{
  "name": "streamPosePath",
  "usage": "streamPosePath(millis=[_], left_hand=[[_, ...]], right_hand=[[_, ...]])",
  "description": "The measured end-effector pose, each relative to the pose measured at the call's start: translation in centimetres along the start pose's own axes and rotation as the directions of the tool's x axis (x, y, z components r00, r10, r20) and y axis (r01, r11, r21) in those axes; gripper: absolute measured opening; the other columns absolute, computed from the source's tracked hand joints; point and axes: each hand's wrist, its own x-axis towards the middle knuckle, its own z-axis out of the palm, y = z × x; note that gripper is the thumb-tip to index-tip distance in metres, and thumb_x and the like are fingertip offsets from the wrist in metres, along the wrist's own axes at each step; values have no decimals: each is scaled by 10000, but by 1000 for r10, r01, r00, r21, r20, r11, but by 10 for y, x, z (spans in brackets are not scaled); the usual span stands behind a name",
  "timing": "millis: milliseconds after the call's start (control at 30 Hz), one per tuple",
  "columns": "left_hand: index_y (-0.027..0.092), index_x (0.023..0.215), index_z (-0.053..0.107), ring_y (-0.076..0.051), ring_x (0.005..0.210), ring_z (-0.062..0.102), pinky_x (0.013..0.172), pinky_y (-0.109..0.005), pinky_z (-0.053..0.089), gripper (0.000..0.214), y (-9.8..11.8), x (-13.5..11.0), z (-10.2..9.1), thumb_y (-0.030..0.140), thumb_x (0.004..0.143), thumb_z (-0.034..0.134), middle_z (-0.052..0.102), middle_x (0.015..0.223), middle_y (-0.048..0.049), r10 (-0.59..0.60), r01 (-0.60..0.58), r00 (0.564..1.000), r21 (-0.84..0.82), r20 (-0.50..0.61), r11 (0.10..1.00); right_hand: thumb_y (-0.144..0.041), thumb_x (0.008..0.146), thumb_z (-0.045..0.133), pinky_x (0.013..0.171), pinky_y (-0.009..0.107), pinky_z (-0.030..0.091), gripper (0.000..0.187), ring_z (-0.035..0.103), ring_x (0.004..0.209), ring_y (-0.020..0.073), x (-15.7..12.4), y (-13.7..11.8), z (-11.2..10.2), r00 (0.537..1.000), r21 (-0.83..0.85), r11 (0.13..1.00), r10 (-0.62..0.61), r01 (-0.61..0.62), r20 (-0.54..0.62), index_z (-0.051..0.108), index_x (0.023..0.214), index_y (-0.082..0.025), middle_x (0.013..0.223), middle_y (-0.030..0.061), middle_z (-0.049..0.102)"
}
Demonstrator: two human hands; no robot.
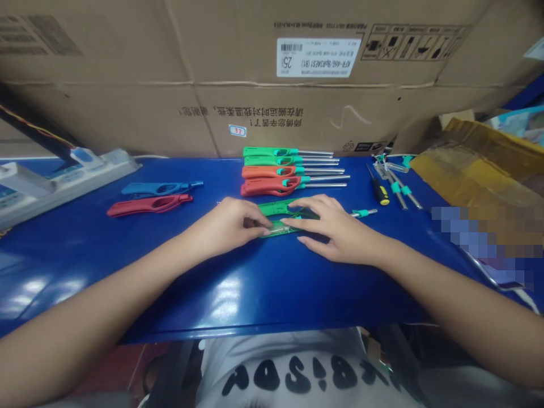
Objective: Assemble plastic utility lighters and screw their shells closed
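Note:
A green plastic lighter shell (278, 208) lies on the blue table (255, 283), its metal tube with a teal collar (363, 213) sticking out to the right. My left hand (229, 226) presses on its left end with curled fingers pinched on the part. My right hand (335, 226) lies over its right half, fingers stretched flat on it. Behind them lies a row of finished long lighters, two green (272, 156) and two orange-red (272, 178).
A blue shell (159, 187) and a red shell (148, 205) lie at left. A yellow-handled screwdriver (379, 190) and loose metal tubes (399, 187) lie at right. A large cardboard box (272, 79) closes the back. A white power strip (63, 175) sits far left.

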Motion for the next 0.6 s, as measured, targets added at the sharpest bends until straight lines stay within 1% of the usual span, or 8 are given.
streamPosePath(millis=[67, 167, 233, 300, 367, 433, 533, 600], left_hand=[[214, 964, 822, -177, 803, 726, 771, -284, 544, 136, -1, 1, 0, 212, 854, 743, 792, 926, -23, 21, -21, 1000, 14, 2, 1000], [208, 949, 823, -177, 797, 728, 761, -282, 548, 129, -3, 1, 0, 206, 856, 735, 791, 921, -27, 58, -58, 998, 33, -1, 998], [205, 944, 821, -173, 782, 723, 745, -279, 549, 127, -4, 1, 0, 202, 857, 728, 789, 910, -27, 84, -83, 996, 48, -4, 995], [199, 960, 813, -171, 778, 713, 742, -281, 550, 136, -3, 0, 2, 214, 866, 716, 781, 902, -28, 134, -131, 990, 73, -45, 989], [183, 1012, 792, -186, 837, 704, 788, -299, 557, 170, 0, -2, 4, 235, 879, 701, 768, 928, -40, 214, -198, 967, 120, -136, 973], [161, 1090, 759, -212, 957, 682, 880, -334, 555, 224, 3, -4, 9, 244, 902, 671, 751, 1006, -66, 304, -267, 929, 184, -212, 946], [156, 1228, 694, -243, 1109, 629, 993, -395, 526, 296, 6, -5, 18, 219, 955, 598, 711, 1174, -100, 401, -347, 899, 274, -176, 897], [176, 1315, 643, -256, 1166, 608, 1024, -429, 515, 342, 4, -5, 26, 201, 987, 548, 677, 1272, -109, 419, -366, 900, 310, -122, 877]], right_hand=[[-323, 995, 543, 1111, 567, 377, 433, 414, 1375, 330, -2, -1, -2, 997, -61, 998, -17, 22, 80, 587, 1425, -292, 1529, 131, 462], [-341, 1023, 488, 1163, 598, 312, 463, 366, 1440, 351, -3, -5, -4, 988, -112, 993, -11, 28, 153, 540, 1474, -252, 1611, 154, 372], [-348, 1033, 466, 1184, 616, 270, 473, 362, 1456, 349, -3, -7, -6, 984, -120, 992, -13, 35, 176, 518, 1490, -239, 1627, 157, 352], [-346, 1028, 480, 1188, 605, 274, 476, 384, 1448, 329, -3, -5, -9, 988, -99, 994, -24, 39, 153, 504, 1494, -251, 1612, 136, 385], [-331, 1012, 517, 1150, 550, 351, 470, 454, 1389, 299, -3, 0, -14, 998, -65, 998, -12, 16, 58, 515, 1474, -243, 1533, 129, 481], [-312, 995, 551, 1062, 482, 436, 373, 555, 1252, 267, -2, 7, -19, 998, -43, 999, 25, -27, -57, 608, 1352, -218, 1359, 124, 606], [-287, 982, 572, 949, 424, 486, 172, 627, 1032, 230, -2, 16, -25, 992, -3, 999, 54, -54, -111, 694, 1061, -193, 1078, 88, 685], [-272, 973, 586, 907, 402, 500, 133, 631, 969, 219, -2, 19, -25, 995, 39, 998, 61, -58, -81, 683, 1004, -187, 1011, 74, 688]])
